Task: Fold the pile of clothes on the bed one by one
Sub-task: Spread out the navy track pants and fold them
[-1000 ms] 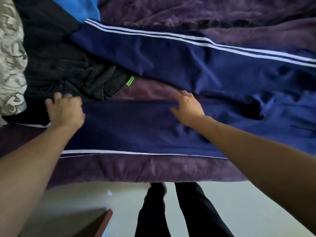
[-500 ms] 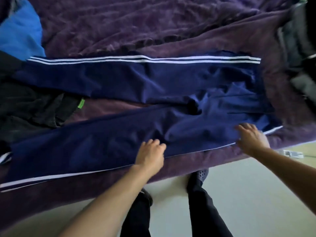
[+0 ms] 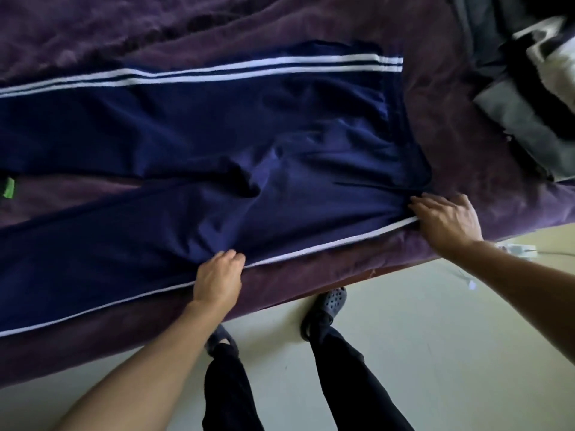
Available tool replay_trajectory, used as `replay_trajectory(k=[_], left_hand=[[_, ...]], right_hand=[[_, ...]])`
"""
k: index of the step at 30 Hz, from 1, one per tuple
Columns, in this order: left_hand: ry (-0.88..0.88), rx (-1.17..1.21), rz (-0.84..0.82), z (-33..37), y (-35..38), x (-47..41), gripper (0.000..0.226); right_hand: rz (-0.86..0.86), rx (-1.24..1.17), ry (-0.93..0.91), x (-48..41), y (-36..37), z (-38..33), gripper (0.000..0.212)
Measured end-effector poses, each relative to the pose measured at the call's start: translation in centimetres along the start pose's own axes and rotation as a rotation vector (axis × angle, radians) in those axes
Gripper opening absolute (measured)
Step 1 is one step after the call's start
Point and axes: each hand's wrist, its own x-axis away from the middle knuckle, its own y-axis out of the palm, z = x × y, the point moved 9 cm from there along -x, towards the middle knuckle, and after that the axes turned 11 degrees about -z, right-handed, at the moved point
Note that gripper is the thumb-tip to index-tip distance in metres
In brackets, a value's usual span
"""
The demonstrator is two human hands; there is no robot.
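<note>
Navy track trousers with white side stripes (image 3: 217, 144) lie spread flat on our purple velvety bedspread (image 3: 451, 126). Our left hand (image 3: 217, 279) pinches the near striped seam at the thigh; our right hand (image 3: 445, 219) curls onto the waistband corner. Likely next: lift this near leg onto the far one, stripes matching.

left hand (image 3: 217, 279) — slid right to near stripe | right hand (image 3: 445, 220) — now at waistband corner of track pants (image 3: 217, 144)

Navy white-striped track pants (image 3: 217, 144) spread flat
</note>
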Motion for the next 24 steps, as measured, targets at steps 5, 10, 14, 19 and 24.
replay_trajectory(k=[5,10,14,19,24], left_hand=[[0.025,-0.015,-0.105,1.1,-0.4,3.4,0.04],[-0.122,0.191,-0.007,-3.6,-6.0,1.6,0.02],[-0.199,0.395,0.254,-10.5,-14.8,-2.0,0.02],[-0.23,0.433,0.329,-17.6,-22.3,-10.9,0.016],[-0.339,0.429,0.182,-22.6,-21.8,-21.0,0.023]], right_hand=[[-0.254,0.09,-0.047,1.7,2.1,1.7,0.036],[-0.1,-0.16,0.06,-1.9,-3.7,3.8,0.016],[-0.006,-0.358,0.119,-7.0,-10.1,6.3,0.013],[0.042,-0.523,0.115,-17.2,-16.6,6.4,0.026],[-0.015,-0.546,0.23,-25.9,-16.1,5.8,0.026]])
